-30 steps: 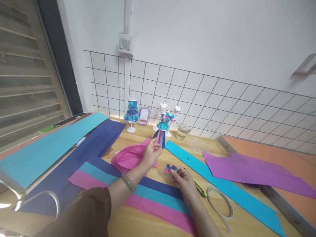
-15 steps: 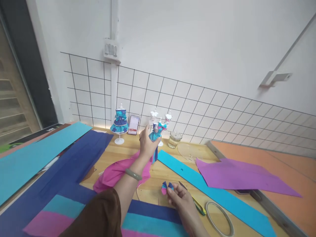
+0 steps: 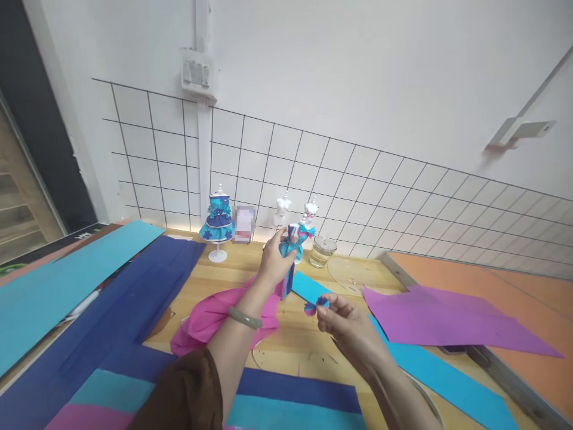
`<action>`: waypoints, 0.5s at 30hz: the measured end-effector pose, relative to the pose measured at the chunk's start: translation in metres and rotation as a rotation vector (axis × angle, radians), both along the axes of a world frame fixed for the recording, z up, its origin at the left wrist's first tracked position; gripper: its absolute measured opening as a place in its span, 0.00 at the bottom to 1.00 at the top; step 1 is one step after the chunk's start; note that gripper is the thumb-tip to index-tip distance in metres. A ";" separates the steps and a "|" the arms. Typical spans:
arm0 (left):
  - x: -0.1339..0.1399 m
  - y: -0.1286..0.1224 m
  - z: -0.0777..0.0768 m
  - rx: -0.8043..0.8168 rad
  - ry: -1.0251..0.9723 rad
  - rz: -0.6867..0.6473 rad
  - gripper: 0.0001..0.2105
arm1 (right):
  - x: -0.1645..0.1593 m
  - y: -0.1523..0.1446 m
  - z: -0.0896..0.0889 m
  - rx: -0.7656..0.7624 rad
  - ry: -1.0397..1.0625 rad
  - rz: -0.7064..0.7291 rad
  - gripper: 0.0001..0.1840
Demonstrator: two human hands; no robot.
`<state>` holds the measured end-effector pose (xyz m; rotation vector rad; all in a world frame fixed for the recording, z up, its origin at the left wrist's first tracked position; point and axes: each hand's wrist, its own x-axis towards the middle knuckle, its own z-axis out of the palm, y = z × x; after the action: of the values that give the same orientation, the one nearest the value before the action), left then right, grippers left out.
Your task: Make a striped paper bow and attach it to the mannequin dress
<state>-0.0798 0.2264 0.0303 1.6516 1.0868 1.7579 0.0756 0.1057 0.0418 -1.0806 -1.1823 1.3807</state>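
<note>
We have a mini dress form point(image 3: 295, 234) in our left hand point(image 3: 278, 257), toward the far middle of the wooden table point(image 3: 215, 263), and a small crepe-paper bow point(image 3: 310, 309) in our right hand point(image 3: 344, 322), nearer to us and a little to the right. The bow and the form are well apart.

To manage both well, we would judge it best to pinch the bow only at its gathered middle, so the blue and pink loops stay fanned rather than flattened. On the form, a light but firm hold at the skirt should keep it steady without creasing the teal dress or brushing the teal-and-pink bow point(image 3: 307, 231) on its right side.

Our left arm reaches far forward over the pink paper point(image 3: 203, 319), the bangle point(image 3: 245, 318) at the wrist; the fingers curl round the form's left side, thumb along the near side of the skirt. Our right forearm comes in from the near right, wrist bent inward, thumb and forefinger closed on the bow, the other fingers loosely folded beside them. The teal strip point(image 3: 447, 373) lies beyond that forearm.
</note>
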 end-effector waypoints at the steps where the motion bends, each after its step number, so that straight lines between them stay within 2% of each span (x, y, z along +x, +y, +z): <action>1: -0.001 -0.001 0.001 0.001 0.012 -0.005 0.29 | -0.003 0.007 0.003 0.008 0.019 -0.002 0.16; 5: -0.004 -0.003 0.005 0.024 0.024 -0.005 0.30 | -0.014 0.029 0.007 0.046 0.108 -0.041 0.14; 8: -0.005 -0.004 0.008 0.025 -0.012 -0.033 0.30 | -0.017 0.034 0.008 0.082 0.142 -0.006 0.13; 15: 0.013 -0.016 0.017 -0.047 -0.091 -0.310 0.31 | 0.000 0.033 0.021 0.172 0.095 -0.077 0.13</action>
<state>-0.0664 0.2108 0.0473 1.5977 0.7774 1.5770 0.0757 0.1384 0.0629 -0.9197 -1.1554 1.2338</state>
